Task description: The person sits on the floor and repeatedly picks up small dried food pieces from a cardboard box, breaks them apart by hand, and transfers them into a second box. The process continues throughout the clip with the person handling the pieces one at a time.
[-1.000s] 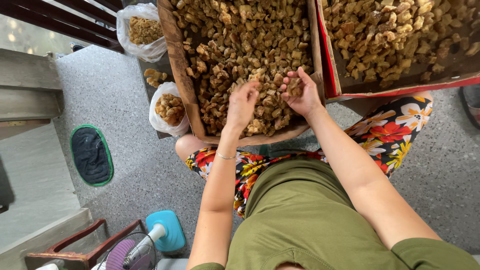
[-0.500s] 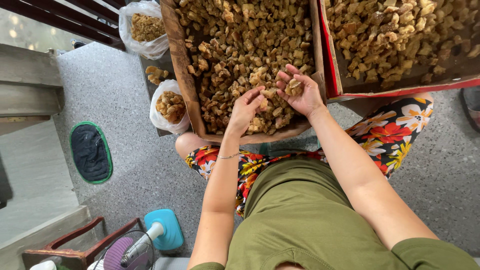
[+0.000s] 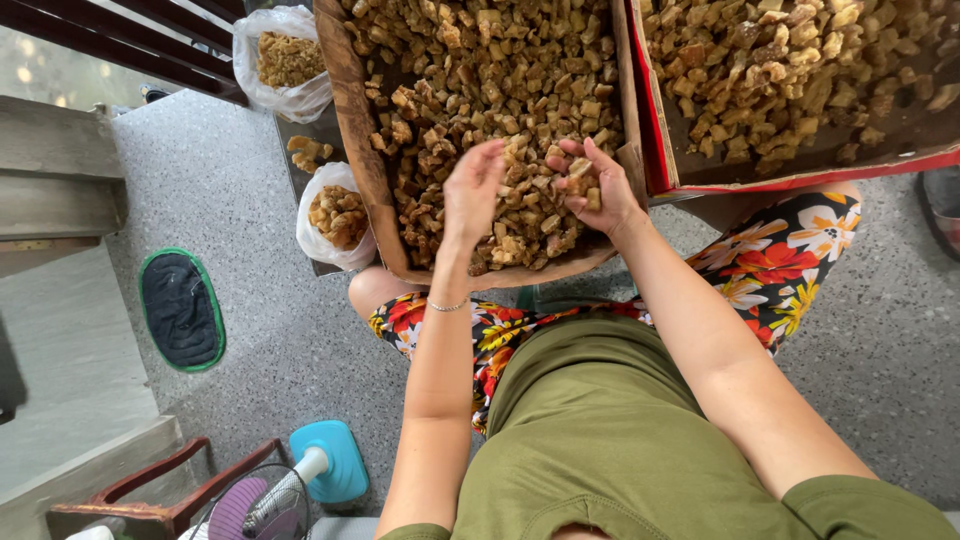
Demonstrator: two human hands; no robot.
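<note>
Two cardboard trays (image 3: 350,110) heaped with brown dried chunks fill the top of the frame, most pieces unsorted, while two small plastic bags (image 3: 335,215) at upper left are only partly filled. The right hand (image 3: 590,185), palm up at centre, cups a few chunks (image 3: 580,180) in curled fingers. The left hand (image 3: 472,195) hovers beside it, fingers loosely together, apparently empty.

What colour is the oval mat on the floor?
The oval mat is dark navy with a green border, shown in the head view.
</note>
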